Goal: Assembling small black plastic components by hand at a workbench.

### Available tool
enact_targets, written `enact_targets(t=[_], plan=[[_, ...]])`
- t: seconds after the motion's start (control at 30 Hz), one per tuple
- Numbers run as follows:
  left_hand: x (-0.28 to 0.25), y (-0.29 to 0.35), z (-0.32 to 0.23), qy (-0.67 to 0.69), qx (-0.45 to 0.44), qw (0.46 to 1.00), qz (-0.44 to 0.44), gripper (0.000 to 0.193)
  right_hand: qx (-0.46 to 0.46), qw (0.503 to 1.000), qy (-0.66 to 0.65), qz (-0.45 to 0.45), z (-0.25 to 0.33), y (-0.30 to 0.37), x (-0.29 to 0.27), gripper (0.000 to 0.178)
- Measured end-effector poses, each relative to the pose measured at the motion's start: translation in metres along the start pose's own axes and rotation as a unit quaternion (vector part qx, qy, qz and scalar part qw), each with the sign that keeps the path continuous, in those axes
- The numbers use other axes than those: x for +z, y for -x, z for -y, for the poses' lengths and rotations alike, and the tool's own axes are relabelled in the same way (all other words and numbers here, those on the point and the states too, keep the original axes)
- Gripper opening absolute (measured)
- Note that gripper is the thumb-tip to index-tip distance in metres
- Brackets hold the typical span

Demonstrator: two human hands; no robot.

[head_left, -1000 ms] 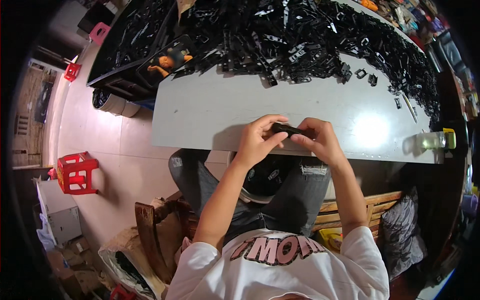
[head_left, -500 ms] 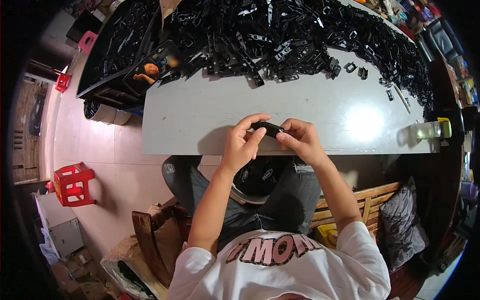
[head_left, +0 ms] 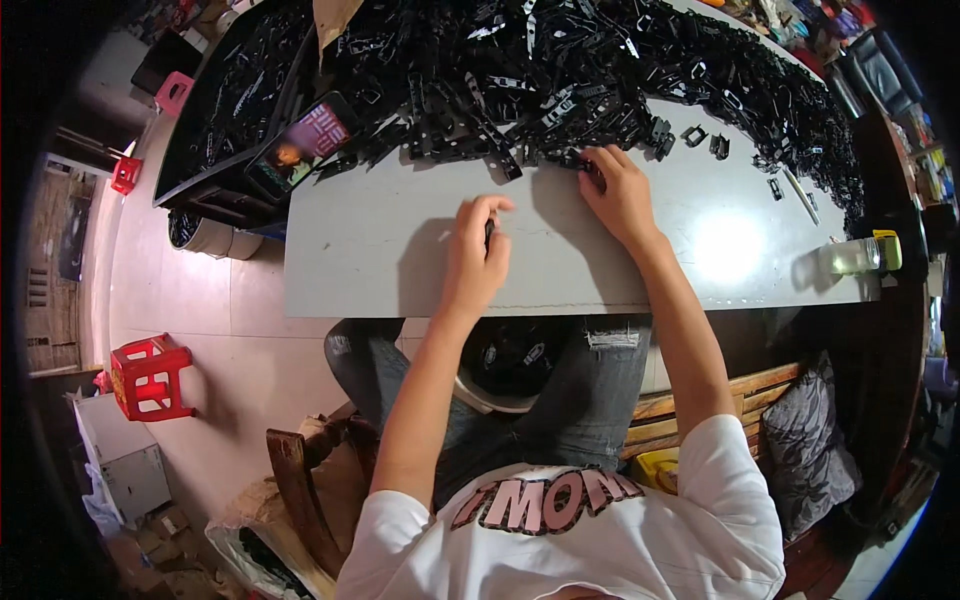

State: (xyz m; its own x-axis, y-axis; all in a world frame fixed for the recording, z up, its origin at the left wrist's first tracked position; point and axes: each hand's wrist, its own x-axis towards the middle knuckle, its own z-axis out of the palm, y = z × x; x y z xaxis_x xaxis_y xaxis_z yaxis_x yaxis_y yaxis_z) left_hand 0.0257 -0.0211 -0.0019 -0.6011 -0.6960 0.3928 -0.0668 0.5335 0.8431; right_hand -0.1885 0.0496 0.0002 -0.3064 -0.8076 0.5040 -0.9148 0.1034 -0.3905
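My left hand is above the grey-white table, fingers curled around a small black part that mostly hides inside the palm. Farther out, my right hand reaches the near edge of a big heap of black parts. Its fingers are bent together at a small black piece, which they partly cover. The heap's pieces look like narrow clips or brackets, several with slots.
A phone with a lit screen leans against a black bin at the left. Loose black pieces, a thin pale stick and a yellow-lidded jar sit at the right. A bucket stands between my knees.
My hands have parted. The right one has moved away from me to the heap's edge. The left has shifted slightly, keeping a black part. The phone's picture has changed.
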Motion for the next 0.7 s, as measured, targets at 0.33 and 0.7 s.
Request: enact_targets(t=[0.33,0.7], plan=[[-0.006,-0.072,0.002,-0.407,0.092,0.893,0.168,0.031,0.330,0.858,-0.361,0.157,-0.012,0.021,-0.062,0.020],[0.000,-0.018,-0.031,0.059,-0.096,0.988,0.107,0.022,0.168,0.937,-0.020,0.307,-0.033,0.020,-0.068,0.046]])
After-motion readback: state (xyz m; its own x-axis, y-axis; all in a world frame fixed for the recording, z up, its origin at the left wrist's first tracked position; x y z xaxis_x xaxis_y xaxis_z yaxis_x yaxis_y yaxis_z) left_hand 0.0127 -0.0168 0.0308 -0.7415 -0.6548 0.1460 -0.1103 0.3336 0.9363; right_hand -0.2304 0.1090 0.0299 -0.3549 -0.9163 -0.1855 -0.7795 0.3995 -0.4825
